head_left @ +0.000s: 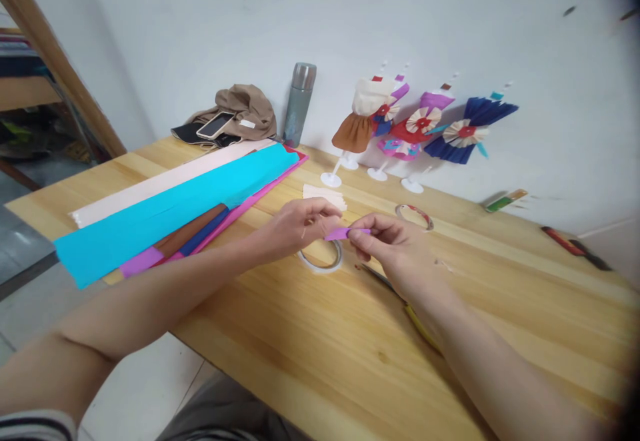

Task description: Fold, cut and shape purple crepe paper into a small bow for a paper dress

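Observation:
Over the middle of the wooden table (500, 308), my left hand (295, 224) and my right hand (390, 244) both pinch a small strip of purple paper (343, 233) between their fingertips. A thin pale stick seems to hang from my left fingers. Right below the hands lies a roll of clear tape (323, 258). A long tool with a yellow handle (417, 324) rests under my right wrist, mostly hidden by my forearm.
Long crepe-paper sheets, cyan (165, 211) on top of cream, brown, blue, purple and pink, lie at the left. Several paper dress figures on white stands (400, 128) line the wall. Also present: a second tape roll (415, 214), a grey flask (299, 104), a phone on a brown bag (227, 121), wooden sticks (325, 194).

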Demonstrator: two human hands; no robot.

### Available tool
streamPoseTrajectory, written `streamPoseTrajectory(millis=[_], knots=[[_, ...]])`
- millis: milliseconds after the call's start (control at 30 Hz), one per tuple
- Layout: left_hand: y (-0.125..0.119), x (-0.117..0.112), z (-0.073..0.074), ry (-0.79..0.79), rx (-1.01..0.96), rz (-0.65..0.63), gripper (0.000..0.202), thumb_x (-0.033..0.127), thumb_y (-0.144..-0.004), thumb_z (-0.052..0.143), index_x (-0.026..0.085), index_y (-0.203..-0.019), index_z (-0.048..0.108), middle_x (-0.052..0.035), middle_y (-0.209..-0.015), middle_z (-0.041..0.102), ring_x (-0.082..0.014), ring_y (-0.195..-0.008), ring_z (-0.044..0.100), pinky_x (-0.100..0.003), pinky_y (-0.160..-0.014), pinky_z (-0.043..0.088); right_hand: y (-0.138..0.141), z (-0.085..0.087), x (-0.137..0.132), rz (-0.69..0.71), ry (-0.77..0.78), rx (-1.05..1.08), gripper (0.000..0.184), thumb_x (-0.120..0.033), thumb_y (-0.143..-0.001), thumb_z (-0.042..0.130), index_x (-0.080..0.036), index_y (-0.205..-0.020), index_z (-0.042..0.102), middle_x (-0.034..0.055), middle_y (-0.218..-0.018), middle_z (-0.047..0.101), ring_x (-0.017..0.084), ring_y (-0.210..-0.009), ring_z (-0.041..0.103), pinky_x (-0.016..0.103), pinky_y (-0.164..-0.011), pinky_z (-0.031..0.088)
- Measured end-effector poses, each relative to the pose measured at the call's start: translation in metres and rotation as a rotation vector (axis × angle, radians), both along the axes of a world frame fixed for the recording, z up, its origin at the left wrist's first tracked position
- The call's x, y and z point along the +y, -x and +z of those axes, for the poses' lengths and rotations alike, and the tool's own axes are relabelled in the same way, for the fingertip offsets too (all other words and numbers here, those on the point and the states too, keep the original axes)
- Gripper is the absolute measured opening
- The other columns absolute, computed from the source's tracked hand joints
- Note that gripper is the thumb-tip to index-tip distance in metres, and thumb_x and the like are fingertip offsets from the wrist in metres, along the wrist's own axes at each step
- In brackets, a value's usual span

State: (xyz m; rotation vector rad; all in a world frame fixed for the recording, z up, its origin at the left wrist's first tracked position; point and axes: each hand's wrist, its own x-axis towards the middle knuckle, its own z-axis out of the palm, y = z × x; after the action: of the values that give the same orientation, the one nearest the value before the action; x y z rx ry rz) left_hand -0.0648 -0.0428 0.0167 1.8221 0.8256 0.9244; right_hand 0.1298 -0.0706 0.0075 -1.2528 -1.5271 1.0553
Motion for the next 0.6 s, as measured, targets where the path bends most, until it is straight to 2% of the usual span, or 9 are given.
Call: streamPoseTrajectory(millis=[67,133,233,300,367,600], knots=[[0.0,-0.003,0.002,-0.064,0.032,-0.047,0.031,0.032,-0.079,0.069,0.013,-0.103,0.065,-0.0088,-0.105,0.07,-0.0176,-0.093,0.065,-0.028,-0.083,0.051,0.002,0.0,-0.001,-0.021,-0.074,-0.013,0.025,-0.045,-0.074,0.072,-0.021,-0.07,0.064,-0.0033,-0.05,0.054,0.01,-0.044,0.044,0.025,-0.042,0.038],[0.0,-0.004,0.002,-0.14,0.095,-0.052,0.034,0.029,-0.075,0.073,0.014,-0.104,0.066,-0.0073,-0.101,0.071,-0.0168,-0.09,0.064,-0.027,-0.081,0.05,0.005,0.003,-0.003,-0.024,-0.118,-0.037,0.024,-0.044,-0.073,0.072,-0.021,-0.071,0.063,-0.0032,-0.053,0.054,0.011,-0.047,0.046,0.026,-0.045,0.04],[0.0,-0.003,0.001,-0.221,0.171,-0.012,0.016,0.024,-0.077,0.07,0.014,-0.089,0.067,-0.0015,-0.08,0.067,-0.0127,-0.073,0.058,-0.024,-0.069,0.045,0.009,0.011,-0.008,-0.017,-0.142,-0.069,0.021,-0.041,-0.071,0.073,-0.021,-0.071,0.064,-0.0027,-0.055,0.056,0.012,-0.05,0.049,0.026,-0.048,0.041],[-0.001,-0.003,-0.001,-0.235,0.186,0.0,0.01,0.023,-0.079,0.067,0.014,-0.078,0.066,0.0008,-0.069,0.062,-0.0106,-0.066,0.053,-0.022,-0.062,0.04,0.011,0.014,-0.009,-0.019,-0.157,-0.07,0.02,-0.04,-0.071,0.073,-0.021,-0.07,0.065,-0.0025,-0.055,0.057,0.011,-0.049,0.048,0.026,-0.048,0.04],[-0.001,-0.003,-0.002,-0.231,0.183,0.003,0.014,0.024,-0.082,0.063,0.013,-0.073,0.064,0.0013,-0.066,0.06,-0.0097,-0.063,0.051,-0.022,-0.059,0.037,0.011,0.013,-0.009,-0.02,-0.168,-0.06,0.02,-0.039,-0.071,0.073,-0.021,-0.069,0.065,-0.0024,-0.054,0.058,0.011,-0.049,0.048,0.026,-0.049,0.04],[-0.001,-0.005,-0.003,-0.184,0.101,0.008,0.013,0.025,-0.082,0.062,0.014,-0.078,0.067,0.0007,-0.069,0.063,-0.0097,-0.065,0.053,-0.02,-0.058,0.038,0.01,0.005,-0.007,-0.011,-0.15,-0.02,0.021,-0.042,-0.072,0.073,-0.021,-0.072,0.066,-0.0021,-0.056,0.059,0.011,-0.049,0.048,0.026,-0.048,0.041]])
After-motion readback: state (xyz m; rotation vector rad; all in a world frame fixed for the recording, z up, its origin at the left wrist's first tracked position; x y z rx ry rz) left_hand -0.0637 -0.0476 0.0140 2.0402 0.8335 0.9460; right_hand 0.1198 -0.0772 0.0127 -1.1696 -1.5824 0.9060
